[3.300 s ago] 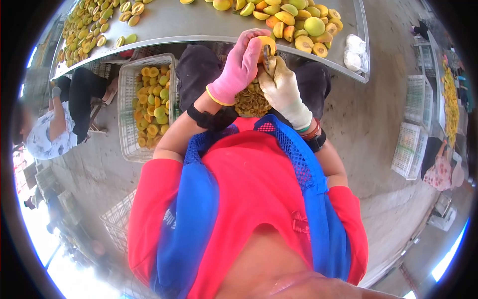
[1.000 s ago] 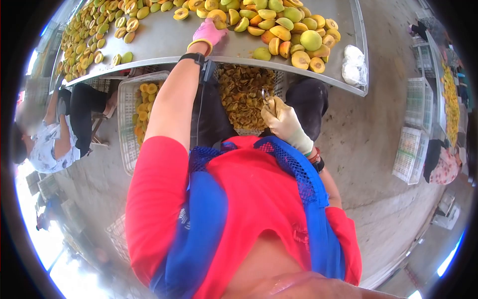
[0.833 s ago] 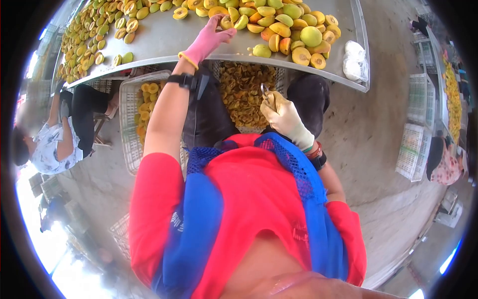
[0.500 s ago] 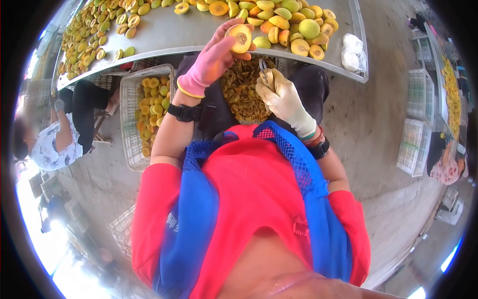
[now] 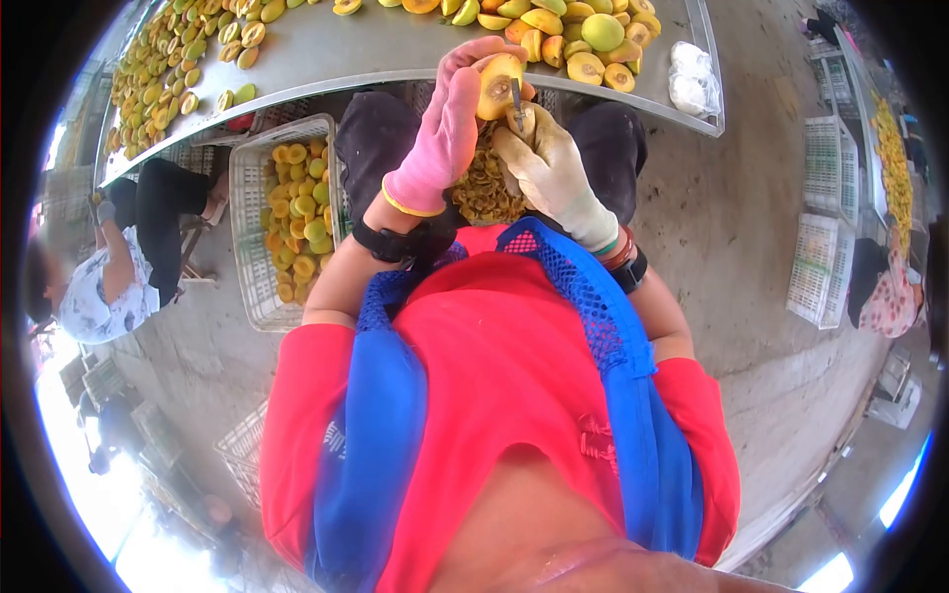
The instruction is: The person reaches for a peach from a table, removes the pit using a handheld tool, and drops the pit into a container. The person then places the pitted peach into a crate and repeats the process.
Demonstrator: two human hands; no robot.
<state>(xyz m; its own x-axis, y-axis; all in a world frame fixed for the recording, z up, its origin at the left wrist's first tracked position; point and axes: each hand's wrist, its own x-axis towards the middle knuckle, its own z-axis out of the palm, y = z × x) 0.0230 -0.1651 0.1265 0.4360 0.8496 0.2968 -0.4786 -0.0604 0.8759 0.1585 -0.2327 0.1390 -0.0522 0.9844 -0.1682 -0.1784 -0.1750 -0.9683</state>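
My left hand [image 5: 447,127], in a pink glove, is closed around a yellow peach half [image 5: 498,87] with its cut face and brown centre turned toward me. In my right hand [image 5: 556,170], in a white glove, is a small metal pitting tool [image 5: 517,96] with its tip against the cut face. The two hands meet just in front of the table edge. Below them, between my knees, lies a heap of brownish fruit scraps [image 5: 486,190], partly hidden by my hands.
A metal table [image 5: 395,54] bears many green and yellow peach halves [image 5: 554,25] and a white plastic bundle [image 5: 694,79]. To my left stands a white crate [image 5: 247,227] of halves. Another person [image 5: 109,282] sits farther left. White crates [image 5: 822,267] stand at the right.
My right hand has risen, bringing the pitting tool from beside the fruit to its cut face. My left hand has shifted slightly right with the peach half. The view has tilted a little.
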